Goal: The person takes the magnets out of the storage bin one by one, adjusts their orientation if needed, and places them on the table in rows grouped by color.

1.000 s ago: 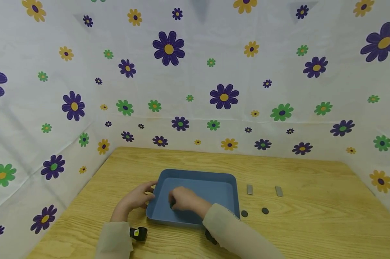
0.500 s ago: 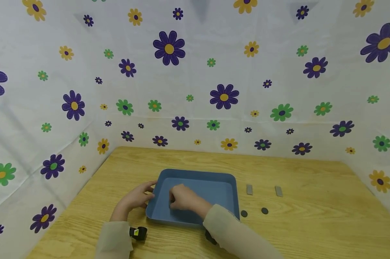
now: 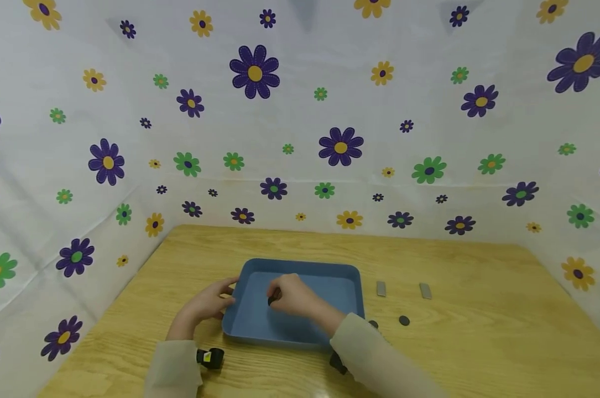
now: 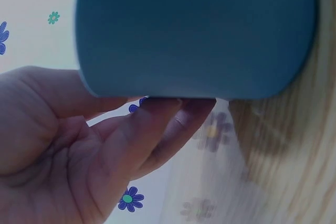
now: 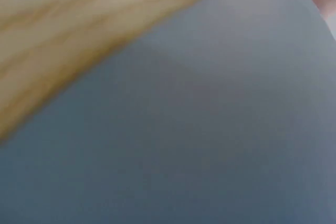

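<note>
A shallow blue tray (image 3: pixel 324 284) lies on the wooden table. Over its floor, left of the middle, my right hand (image 3: pixel 297 296) pinches a small dark piece (image 3: pixel 273 299) between thumb and fingers; most of that piece is hidden by the fingers. My left hand (image 3: pixel 207 303) rests at the tray's left wall, its fingers loosely extended. The left wrist view has those fingers (image 4: pixel 152 129) right at the edge of the blue wall (image 4: pixel 194 35). Only the tray's wall (image 5: pixel 184 119) fills most of the right wrist view, the pinched piece being out of sight there.
Right of the tray lie two small grey rectangular plates (image 3: pixel 381 288) and two dark discs (image 3: pixel 404 320), one partly behind the right sleeve. A white cloth with printed flowers (image 3: pixel 255 72) encloses the table (image 3: pixel 479 342) at the back and sides.
My right hand has risen slightly and shifted right, and the dark piece now shows between its fingers. The left hand holds its place at the tray, while the head view has turned a little.
</note>
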Action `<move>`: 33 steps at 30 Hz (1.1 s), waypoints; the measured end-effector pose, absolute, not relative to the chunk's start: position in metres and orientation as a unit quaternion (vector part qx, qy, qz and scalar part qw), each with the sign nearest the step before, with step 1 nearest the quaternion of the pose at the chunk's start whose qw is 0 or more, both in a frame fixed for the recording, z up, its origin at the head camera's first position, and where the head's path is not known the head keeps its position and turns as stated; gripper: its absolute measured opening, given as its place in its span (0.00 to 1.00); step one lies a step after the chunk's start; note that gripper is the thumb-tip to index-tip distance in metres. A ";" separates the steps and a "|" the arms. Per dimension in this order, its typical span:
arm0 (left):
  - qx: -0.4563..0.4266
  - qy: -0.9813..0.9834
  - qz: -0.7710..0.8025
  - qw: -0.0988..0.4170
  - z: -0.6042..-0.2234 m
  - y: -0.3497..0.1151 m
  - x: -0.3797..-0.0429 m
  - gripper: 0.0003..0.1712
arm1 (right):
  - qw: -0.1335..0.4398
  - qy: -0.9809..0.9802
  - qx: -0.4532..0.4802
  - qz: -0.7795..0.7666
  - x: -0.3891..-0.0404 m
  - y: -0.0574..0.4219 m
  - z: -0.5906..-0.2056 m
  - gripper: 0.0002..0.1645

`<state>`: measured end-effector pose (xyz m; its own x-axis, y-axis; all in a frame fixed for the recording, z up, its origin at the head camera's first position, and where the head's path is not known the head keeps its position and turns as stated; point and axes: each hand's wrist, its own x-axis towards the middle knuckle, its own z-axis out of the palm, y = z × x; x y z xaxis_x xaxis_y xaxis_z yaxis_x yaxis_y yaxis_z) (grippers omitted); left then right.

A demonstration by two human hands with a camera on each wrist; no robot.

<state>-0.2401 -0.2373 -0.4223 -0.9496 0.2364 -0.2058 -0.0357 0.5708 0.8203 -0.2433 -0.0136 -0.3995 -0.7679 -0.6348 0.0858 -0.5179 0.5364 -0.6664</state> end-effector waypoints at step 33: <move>0.058 0.871 0.463 0.153 -0.424 -0.239 -0.240 0.30 | -0.004 0.906 -0.255 -0.339 -0.210 0.173 -0.374 0.07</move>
<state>-0.2398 -0.2393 -0.4238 -0.9466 0.2422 -0.2128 -0.0408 0.5648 0.8243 -0.2103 0.1735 -0.3738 -0.8703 -0.4581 0.1807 -0.4641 0.6400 -0.6124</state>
